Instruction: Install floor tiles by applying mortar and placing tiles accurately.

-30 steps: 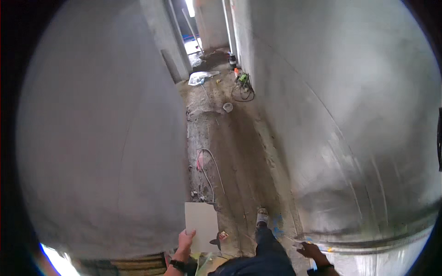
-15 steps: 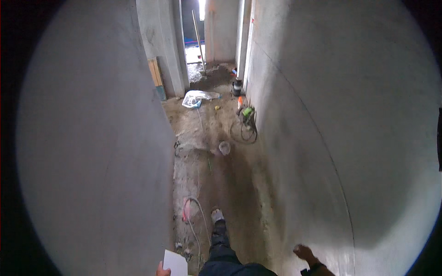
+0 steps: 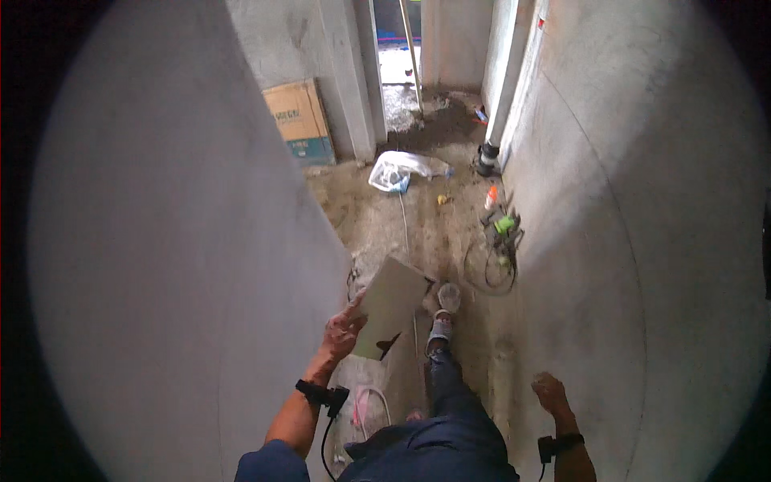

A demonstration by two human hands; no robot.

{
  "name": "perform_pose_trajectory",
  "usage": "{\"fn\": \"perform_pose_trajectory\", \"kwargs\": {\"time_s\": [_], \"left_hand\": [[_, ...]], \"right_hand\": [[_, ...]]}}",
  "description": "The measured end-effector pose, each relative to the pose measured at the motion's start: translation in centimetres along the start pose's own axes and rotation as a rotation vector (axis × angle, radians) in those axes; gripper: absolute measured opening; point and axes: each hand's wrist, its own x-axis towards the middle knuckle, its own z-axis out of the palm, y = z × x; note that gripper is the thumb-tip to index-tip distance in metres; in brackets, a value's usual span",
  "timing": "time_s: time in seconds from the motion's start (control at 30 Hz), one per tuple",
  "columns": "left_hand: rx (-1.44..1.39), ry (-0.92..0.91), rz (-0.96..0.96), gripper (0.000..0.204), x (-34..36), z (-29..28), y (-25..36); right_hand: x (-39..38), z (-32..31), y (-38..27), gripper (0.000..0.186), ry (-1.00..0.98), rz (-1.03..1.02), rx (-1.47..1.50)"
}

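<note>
Dim grey light overall; the brightest patch is the doorway at top centre, burning out to white. A soft-edged diagonal shadow darkens the right wall, and the left wall lies in flat shade. The left hand and panel look slightly soft; black vignetting swallows the frame's corners

Lettered in dark green on a flat, rectangular, tan-and-green cardboard box.
Printed in one short, bold line across the tan upper part, just beside the edge of the smooth grey plastered wall in front. Blurred at the strokes, and legible only in part. Tilted slightly, along with the box. Marked again in smaller, paler print on the dark green lower band, too small and blurred to read.
</note>
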Motion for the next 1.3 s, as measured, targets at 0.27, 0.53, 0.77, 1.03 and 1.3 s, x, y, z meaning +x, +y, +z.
{"fn": "perform_pose_trajectory", "kwargs": {"time_s": [0.27, 0.53, 0.77, 1.03, 1.3], "left_hand": [[-0.063, 0.011, 0.061, 0.056, 26.4, 1.3, 10.4], [-0.942, -0.376, -0.447, 0.064, 53.3, 5.9, 8.7], [-0.954, -0.59, -0.406, 0.065, 78.8, 8.5, 3.6], [-0.629, -0.951, -0.202, 0.06, 102.7, 4.4, 6.0], [-0.157, -0.255, 0.129, 0.058, 120.9, 6.7, 1.8]], "right_hand": [[37.7, -13.1, -20.1, 0.028, -0.059, -0.148, 0.536], [60.7, -20.9, -25.2, 0.026, -0.264, -0.184, 1.023], [81.2, -22.4, -22.4, 0.032, -0.091, -0.114, 1.04], [101.0, -35.3, -24.0, 0.042, -0.001, 0.126, 1.128], [116.3, -36.8, -20.1, 0.033, 0.053, 0.232, 1.175]]}}
